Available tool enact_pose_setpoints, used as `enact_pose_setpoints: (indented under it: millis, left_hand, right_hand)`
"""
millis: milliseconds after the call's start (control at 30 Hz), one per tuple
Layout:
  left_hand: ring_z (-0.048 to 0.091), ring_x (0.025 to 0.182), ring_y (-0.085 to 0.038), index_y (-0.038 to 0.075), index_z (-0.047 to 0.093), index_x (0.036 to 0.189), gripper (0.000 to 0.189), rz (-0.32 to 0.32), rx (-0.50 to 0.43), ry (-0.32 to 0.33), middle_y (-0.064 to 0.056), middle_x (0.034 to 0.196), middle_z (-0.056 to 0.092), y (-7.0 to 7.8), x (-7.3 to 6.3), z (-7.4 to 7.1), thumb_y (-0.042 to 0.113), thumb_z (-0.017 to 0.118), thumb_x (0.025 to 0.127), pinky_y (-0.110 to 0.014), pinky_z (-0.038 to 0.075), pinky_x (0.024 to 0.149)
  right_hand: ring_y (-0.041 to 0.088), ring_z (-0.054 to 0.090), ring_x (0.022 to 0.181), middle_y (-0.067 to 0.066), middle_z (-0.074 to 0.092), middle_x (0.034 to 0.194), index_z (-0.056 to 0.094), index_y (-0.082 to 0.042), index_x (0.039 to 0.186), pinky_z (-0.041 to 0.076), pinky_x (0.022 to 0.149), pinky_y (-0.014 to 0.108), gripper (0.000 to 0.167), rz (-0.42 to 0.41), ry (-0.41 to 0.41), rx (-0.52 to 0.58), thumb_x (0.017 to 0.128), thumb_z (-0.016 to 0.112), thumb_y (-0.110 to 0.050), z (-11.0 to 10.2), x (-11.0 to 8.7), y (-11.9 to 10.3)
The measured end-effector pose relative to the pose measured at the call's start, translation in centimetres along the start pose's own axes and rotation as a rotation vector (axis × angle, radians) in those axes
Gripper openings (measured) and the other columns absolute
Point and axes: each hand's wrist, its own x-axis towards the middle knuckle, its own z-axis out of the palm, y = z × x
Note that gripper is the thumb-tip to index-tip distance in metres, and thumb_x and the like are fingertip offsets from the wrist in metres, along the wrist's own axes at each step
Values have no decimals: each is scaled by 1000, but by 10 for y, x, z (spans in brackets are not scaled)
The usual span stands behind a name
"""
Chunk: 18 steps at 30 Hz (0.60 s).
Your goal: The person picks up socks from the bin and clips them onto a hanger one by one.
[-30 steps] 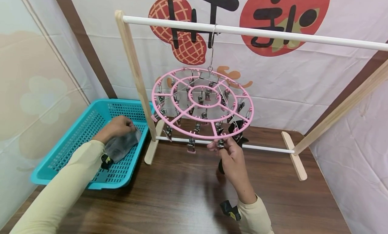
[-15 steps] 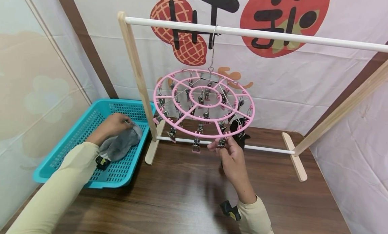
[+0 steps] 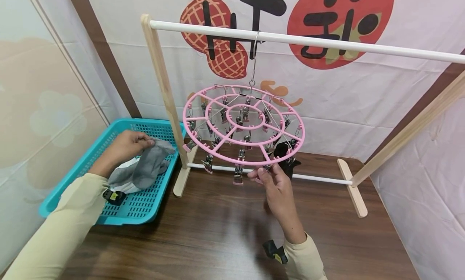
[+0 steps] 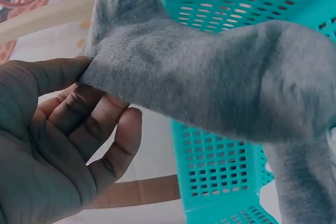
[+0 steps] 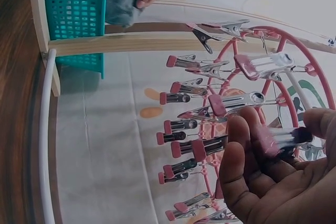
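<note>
My left hand (image 3: 125,149) pinches the edge of a grey sock (image 3: 150,165) between thumb and index finger, over the blue basket (image 3: 156,209). In the left wrist view the sock (image 4: 210,77) stretches sideways from the fingertips, its far end out of frame. More grey and white cloth (image 3: 125,177) lies beneath it in the basket. My right hand (image 3: 279,191) is at the near rim of a pink round clip hanger (image 3: 250,164). Its thumb and fingers hold a metal clip (image 5: 283,140) with pink tips, blurred in the right wrist view.
The hanger hooks onto a white rail (image 3: 327,42) of a wooden-legged rack (image 3: 160,82). Several clips dangle under its rings. A black cloth item (image 3: 283,151) hangs behind its right side, partly hidden. The rack's left foot (image 3: 183,179) stands beside the basket on the brown table (image 3: 218,239).
My left hand has drawn back to the left and slightly up, lifting the sock partly off the basket floor. The hanger has turned slightly, while my right hand stays at its rim.
</note>
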Motion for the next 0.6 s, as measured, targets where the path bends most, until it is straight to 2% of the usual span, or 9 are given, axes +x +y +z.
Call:
enact_pose_setpoints:
  millis: [67,133,367,433,600]
  left_hand:
    - [48,60,-19,0,70,97,30,-7,-21,31,-8,73,62,3,-4,-2,25,53,100,-35,42,55]
    - [48,59,-18,0,70,97,31,-8,-47,61,-9,72,62,5,-7,-5,25,53,100,-35,42,55]
    - [63,73,-13,-4,68,108,35,-3,-152,117,-18,99,67,11,-11,-11,27,53,100,-31,51,63]
    - [63,73,-10,-5,66,111,36,-6,-192,121,-14,96,69,13,-14,-13,26,52,100,-29,52,63]
    - [62,68,-8,-8,63,110,33,2,-302,140,7,78,69,23,-24,-16,22,54,100,-26,51,59]
  right_hand:
    - [25,68,89,14,69,90,57,-2,111,53,79,33,21,-1,0,-15,102,51,-19,0,0,-1]
    - [26,68,85,12,70,89,59,-2,110,54,77,34,21,-4,1,-29,102,51,-20,0,0,-1]
    - [23,68,82,10,71,85,62,-3,108,55,77,38,20,-24,-10,-49,101,53,-20,0,-1,0]
    - [23,69,82,10,71,86,62,-3,108,55,76,37,20,-30,-17,-55,101,53,-19,1,-1,0]
    - [23,68,82,10,71,85,62,-2,107,55,75,36,21,-26,-22,-62,101,53,-19,0,-2,0]
